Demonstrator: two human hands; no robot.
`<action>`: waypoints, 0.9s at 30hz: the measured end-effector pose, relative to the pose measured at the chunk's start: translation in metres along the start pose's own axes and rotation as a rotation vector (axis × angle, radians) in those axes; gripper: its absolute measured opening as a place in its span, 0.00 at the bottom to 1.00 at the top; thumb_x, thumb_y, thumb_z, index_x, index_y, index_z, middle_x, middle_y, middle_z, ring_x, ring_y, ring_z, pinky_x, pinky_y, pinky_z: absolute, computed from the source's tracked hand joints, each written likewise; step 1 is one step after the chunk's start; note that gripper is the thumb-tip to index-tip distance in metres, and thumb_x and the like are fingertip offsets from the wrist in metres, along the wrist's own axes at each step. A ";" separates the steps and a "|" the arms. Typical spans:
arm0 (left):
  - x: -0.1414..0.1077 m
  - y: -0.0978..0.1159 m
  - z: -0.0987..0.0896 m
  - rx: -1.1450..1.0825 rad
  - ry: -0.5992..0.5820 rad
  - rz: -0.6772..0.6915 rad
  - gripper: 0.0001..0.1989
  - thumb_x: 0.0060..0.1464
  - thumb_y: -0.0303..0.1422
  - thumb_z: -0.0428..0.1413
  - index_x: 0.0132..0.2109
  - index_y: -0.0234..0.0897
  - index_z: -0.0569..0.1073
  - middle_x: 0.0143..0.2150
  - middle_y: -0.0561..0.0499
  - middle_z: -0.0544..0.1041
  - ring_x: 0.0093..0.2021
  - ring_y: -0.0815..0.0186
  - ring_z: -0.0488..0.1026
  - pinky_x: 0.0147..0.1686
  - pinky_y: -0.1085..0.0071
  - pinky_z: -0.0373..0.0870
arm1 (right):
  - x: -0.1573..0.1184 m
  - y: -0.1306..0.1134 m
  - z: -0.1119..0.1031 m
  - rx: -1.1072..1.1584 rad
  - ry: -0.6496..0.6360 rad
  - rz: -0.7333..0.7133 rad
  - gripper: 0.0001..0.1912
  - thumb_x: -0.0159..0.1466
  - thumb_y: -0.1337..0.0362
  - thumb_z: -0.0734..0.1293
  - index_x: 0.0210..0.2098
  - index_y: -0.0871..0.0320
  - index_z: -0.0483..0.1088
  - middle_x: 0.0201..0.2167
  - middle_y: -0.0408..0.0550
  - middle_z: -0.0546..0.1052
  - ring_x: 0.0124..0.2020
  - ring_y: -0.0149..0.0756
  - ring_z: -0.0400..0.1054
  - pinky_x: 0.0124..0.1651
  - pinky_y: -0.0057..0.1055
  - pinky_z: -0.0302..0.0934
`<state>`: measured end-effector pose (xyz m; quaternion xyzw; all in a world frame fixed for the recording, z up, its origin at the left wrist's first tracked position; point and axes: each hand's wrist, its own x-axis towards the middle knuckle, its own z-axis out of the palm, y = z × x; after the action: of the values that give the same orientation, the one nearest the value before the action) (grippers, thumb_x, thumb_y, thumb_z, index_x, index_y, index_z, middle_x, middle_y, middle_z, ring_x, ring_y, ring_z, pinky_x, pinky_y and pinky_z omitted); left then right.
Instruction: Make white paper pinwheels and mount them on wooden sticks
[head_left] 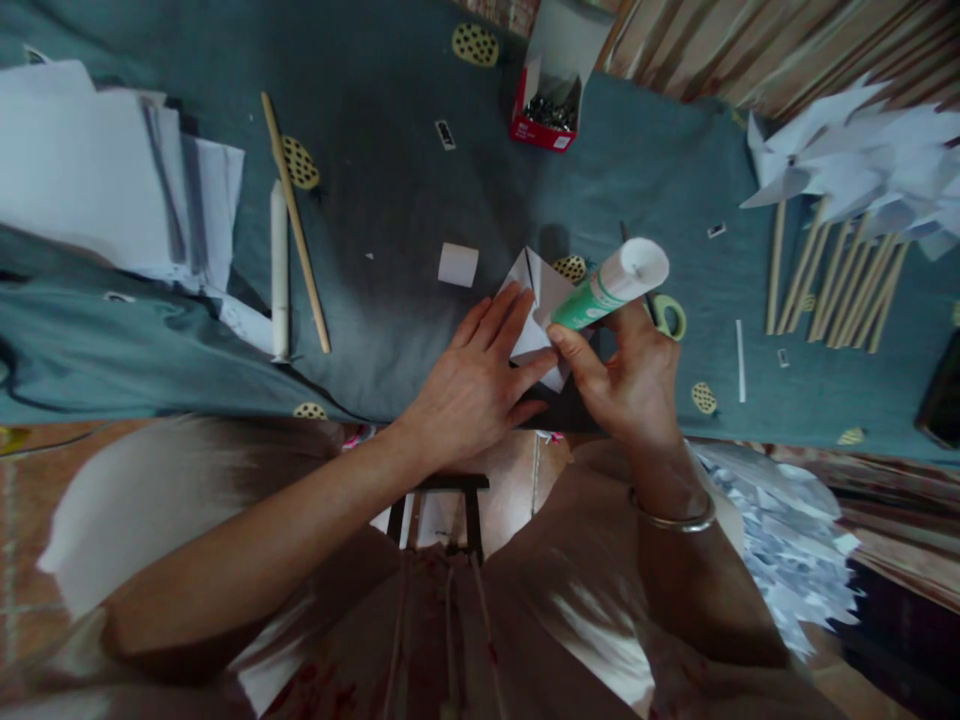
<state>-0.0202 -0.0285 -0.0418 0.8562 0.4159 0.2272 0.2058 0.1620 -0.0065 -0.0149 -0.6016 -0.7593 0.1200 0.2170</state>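
Observation:
A small folded piece of white paper (551,290) lies on the cloth-covered table in front of me. My left hand (480,385) rests flat on its left side, fingers stretched out over it. My right hand (630,370) is closed around a green and white glue stick (600,295), which tilts with its lower end at the paper. A short white cylinder (458,264), like a cap, lies left of the paper. Partly hidden behind my right hand are scissors with light green handles (670,316).
White paper sheets (82,180) are stacked at the left, beside a wooden stick (296,220) and a white tube (280,270). A red box (544,130) of small metal pieces stands at the back. Paper pinwheels (862,170) on sticks lie right, near a paper strip (741,360).

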 end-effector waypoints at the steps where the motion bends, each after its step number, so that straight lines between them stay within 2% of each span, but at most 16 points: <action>1: 0.000 0.000 0.000 0.002 -0.002 0.001 0.25 0.53 0.35 0.63 0.58 0.37 0.71 0.71 0.33 0.55 0.71 0.39 0.51 0.63 0.37 0.54 | 0.000 0.000 0.000 0.001 -0.001 0.002 0.17 0.65 0.46 0.63 0.40 0.53 0.69 0.34 0.51 0.77 0.38 0.47 0.72 0.43 0.45 0.66; 18: 0.000 -0.001 0.000 -0.005 0.010 0.009 0.24 0.55 0.37 0.61 0.58 0.37 0.71 0.70 0.31 0.57 0.71 0.38 0.51 0.62 0.36 0.55 | 0.007 0.000 0.003 0.035 0.023 -0.002 0.21 0.65 0.42 0.62 0.40 0.53 0.68 0.33 0.50 0.77 0.38 0.47 0.72 0.42 0.46 0.67; 27: 0.000 0.000 0.000 -0.005 0.013 0.008 0.22 0.55 0.35 0.61 0.56 0.39 0.72 0.70 0.34 0.57 0.71 0.39 0.52 0.62 0.37 0.55 | 0.010 -0.003 0.003 0.007 0.036 -0.012 0.18 0.64 0.44 0.64 0.37 0.52 0.68 0.32 0.49 0.78 0.37 0.47 0.73 0.41 0.45 0.67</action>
<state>-0.0204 -0.0286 -0.0414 0.8559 0.4133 0.2346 0.2042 0.1561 0.0026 -0.0145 -0.5983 -0.7585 0.1105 0.2335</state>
